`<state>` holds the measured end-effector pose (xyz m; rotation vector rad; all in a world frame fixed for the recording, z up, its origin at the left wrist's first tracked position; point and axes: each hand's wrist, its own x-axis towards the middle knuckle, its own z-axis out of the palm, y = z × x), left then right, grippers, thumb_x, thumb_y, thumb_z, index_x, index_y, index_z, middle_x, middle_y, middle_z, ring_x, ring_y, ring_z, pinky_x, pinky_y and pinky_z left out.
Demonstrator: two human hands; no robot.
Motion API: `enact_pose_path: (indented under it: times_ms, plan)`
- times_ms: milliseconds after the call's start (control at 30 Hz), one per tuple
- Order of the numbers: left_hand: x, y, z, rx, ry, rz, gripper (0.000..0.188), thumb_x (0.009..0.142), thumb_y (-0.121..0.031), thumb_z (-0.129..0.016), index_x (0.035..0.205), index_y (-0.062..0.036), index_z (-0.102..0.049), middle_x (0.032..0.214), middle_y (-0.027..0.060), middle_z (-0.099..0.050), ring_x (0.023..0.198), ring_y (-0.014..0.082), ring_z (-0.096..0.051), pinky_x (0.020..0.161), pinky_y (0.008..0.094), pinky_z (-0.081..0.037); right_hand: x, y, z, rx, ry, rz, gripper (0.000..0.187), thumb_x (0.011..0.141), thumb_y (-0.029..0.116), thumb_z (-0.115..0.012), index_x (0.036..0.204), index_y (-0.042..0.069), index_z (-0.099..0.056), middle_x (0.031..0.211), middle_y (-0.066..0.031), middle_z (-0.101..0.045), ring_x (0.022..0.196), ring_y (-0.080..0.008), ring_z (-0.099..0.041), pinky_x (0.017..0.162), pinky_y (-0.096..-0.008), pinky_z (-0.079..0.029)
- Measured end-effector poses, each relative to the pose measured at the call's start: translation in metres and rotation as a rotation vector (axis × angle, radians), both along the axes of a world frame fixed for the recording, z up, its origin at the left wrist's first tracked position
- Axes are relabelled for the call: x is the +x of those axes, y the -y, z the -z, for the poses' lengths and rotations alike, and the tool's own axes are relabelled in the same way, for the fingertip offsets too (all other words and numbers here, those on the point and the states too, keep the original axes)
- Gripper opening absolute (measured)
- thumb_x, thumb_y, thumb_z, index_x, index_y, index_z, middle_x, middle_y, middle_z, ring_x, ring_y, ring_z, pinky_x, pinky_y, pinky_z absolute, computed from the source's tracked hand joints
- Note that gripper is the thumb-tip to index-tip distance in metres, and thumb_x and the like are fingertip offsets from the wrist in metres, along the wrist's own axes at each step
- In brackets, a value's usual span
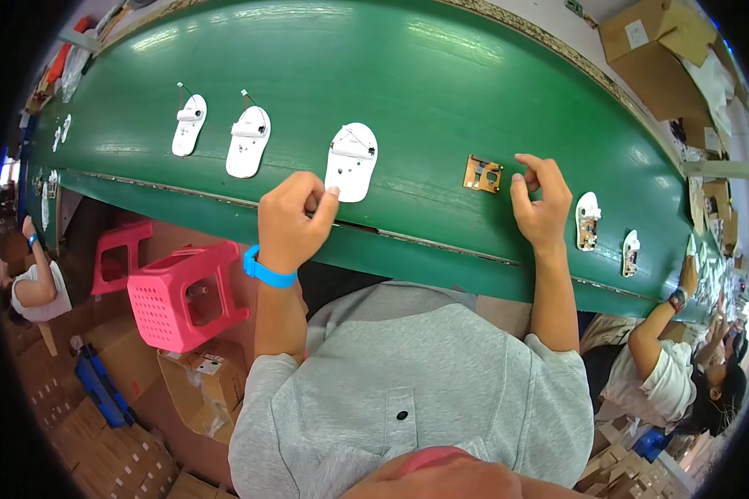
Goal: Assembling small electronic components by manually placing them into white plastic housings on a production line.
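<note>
A white sole-shaped plastic housing [355,179] lies on the green work surface [424,108] in front of me, with a raised block and thin dark wires at its far end. The thumb tip of my left hand [293,218] meets its lower left edge; the fingers are curled loosely, apart from the thumb. Further right lies a small brown circuit board [482,174] with dark parts on it. Just right of that board hovers my right hand [543,202], thumb and forefinger apart and nothing between them.
Two similar white housings [248,154] [189,133] with wires lie to the left. On the right are two housings with brown boards [587,224] [630,254]. Pink stools [171,303] stand at lower left. Co-workers sit on both sides; cardboard boxes [653,50] are at the far right.
</note>
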<state>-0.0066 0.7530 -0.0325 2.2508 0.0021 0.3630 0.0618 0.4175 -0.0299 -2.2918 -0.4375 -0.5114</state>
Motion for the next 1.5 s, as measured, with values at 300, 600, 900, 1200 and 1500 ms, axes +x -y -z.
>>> enact_pose_path:
  times_ms: [300, 600, 900, 1200, 1500]
  plan:
    - [0.016, 0.016, -0.002, 0.405, -0.128, 0.016, 0.034, 0.09, -0.026, -0.068, 0.069, -0.0072, -0.051, 0.055, 0.0063, -0.052, 0.047, 0.0294, -0.045, 0.048, 0.0418, -0.037, 0.002, 0.002, 0.003, -0.012, -0.052, -0.068, 0.035, 0.07, -0.005, -0.059, 0.102, 0.004, -0.071, 0.084, -0.0058, -0.06, 0.067, -0.0184, -0.053, 0.06, -0.0278, -0.044]
    - [0.027, 0.006, 0.026, 0.544, 0.063, 0.171, 0.023, 0.091, -0.016, -0.066, 0.072, -0.0059, -0.055, 0.06, 0.0145, -0.055, 0.051, 0.0345, -0.047, 0.051, 0.046, -0.037, 0.01, 0.003, 0.02, 0.011, 0.054, -0.102, 0.04, 0.07, 0.01, -0.069, 0.11, 0.007, -0.069, 0.095, -0.0097, -0.064, 0.082, -0.028, -0.058, 0.075, -0.037, -0.05]
    - [0.025, 0.017, 0.005, 0.585, 0.034, 0.258, 0.032, 0.097, -0.018, -0.062, 0.071, -0.0035, -0.05, 0.057, 0.011, -0.048, 0.05, 0.0296, -0.04, 0.052, 0.0435, -0.036, 0.005, -0.009, 0.025, -0.133, 0.22, -0.034, 0.028, 0.084, 0.023, -0.068, 0.106, 0.006, -0.063, 0.099, -0.0096, -0.059, 0.082, -0.0273, -0.056, 0.076, -0.0365, -0.048]
    - [0.03, 0.009, -0.003, 0.528, -0.114, 0.331, 0.032, 0.096, -0.017, -0.061, 0.07, -0.0034, -0.047, 0.057, 0.0096, -0.048, 0.05, 0.028, -0.04, 0.052, 0.0427, -0.035, 0.005, -0.007, 0.022, -0.292, 0.272, -0.084, 0.021, 0.09, 0.02, -0.063, 0.105, 0.006, -0.059, 0.103, -0.0112, -0.055, 0.088, -0.0267, -0.052, 0.082, -0.0357, -0.046]
    - [0.033, 0.008, 0.002, 0.602, -0.061, 0.414, 0.025, 0.096, -0.013, -0.059, 0.075, -0.003, -0.049, 0.061, 0.0129, -0.052, 0.052, 0.0321, -0.043, 0.054, 0.0452, -0.036, 0.006, -0.002, 0.024, -0.348, 0.205, -0.133, 0.022, 0.091, 0.021, -0.062, 0.106, 0.005, -0.058, 0.105, -0.0127, -0.054, 0.091, -0.0284, -0.051, 0.084, -0.0373, -0.045]
